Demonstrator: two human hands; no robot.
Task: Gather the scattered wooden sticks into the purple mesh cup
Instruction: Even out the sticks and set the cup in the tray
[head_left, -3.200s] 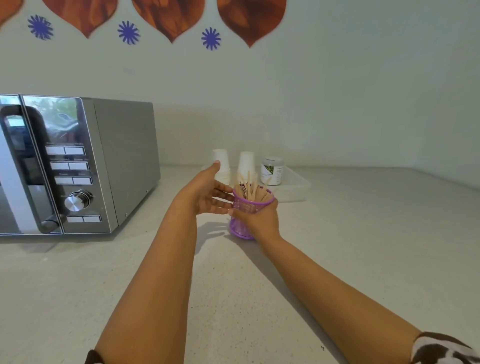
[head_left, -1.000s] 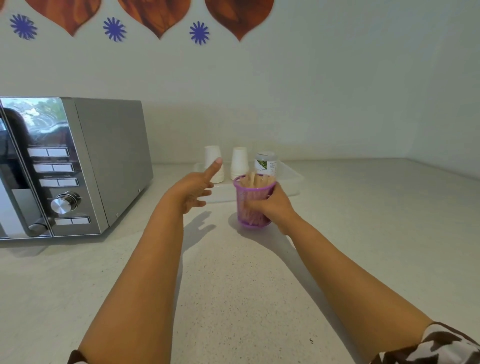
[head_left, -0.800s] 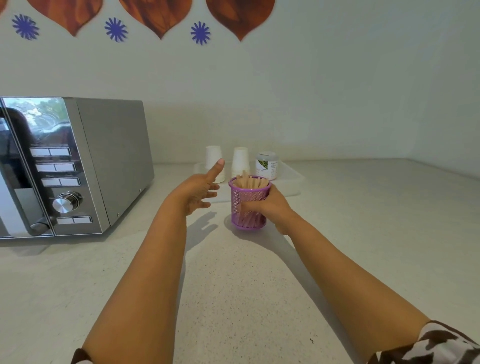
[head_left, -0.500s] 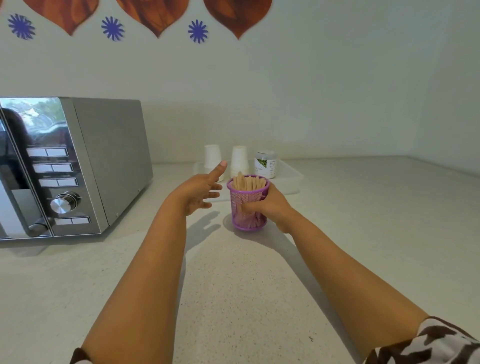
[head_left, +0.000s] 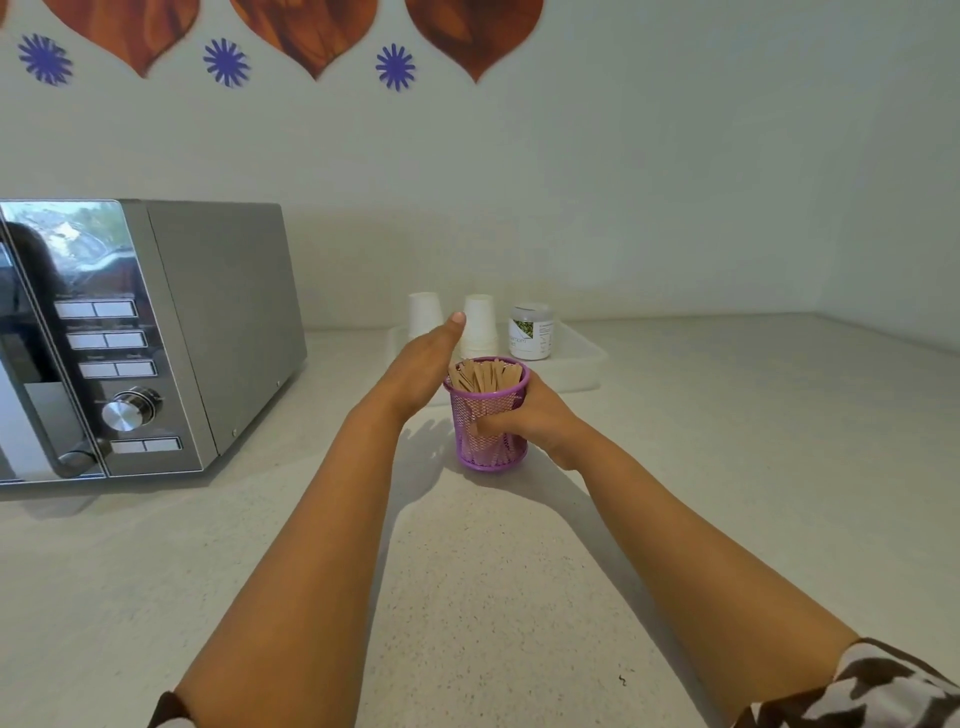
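The cup (head_left: 488, 415) is standing upright on the tabletop (head_left: 493, 597), roughly in the middle of the view, and the sticks (head_left: 483, 375) are sitting inside it in a tight bundle, their tips poking just above the purple rim. No stick is lying loose on the tabletop.

The right hand (head_left: 535, 415) is gripping the cup from its right side — the fingers are curling across the mesh wall at mid-height and the thumb side is pressing near the rim. The patterned sleeve (head_left: 872, 691) is showing at the bottom right corner.

The left hand (head_left: 423, 364) is hovering just left of the cup with its fingers straight and held together, holding nothing; its edge is lying close beside the rim, and whether it is touching the mesh cannot be told. Its fingertips are pointing away toward the back wall.

Behind the cup a shallow white tray (head_left: 587, 364) is resting on the tabletop, carrying two stacks of white paper cups (head_left: 480, 325) and a small jar (head_left: 531, 332) with a green label. A silver microwave (head_left: 156, 338) is standing at the left, well apart from the cup, its door facing the person. On the wall above, brown leaf shapes (head_left: 311, 31) and blue flower stickers (head_left: 395, 66) are hanging in a row.
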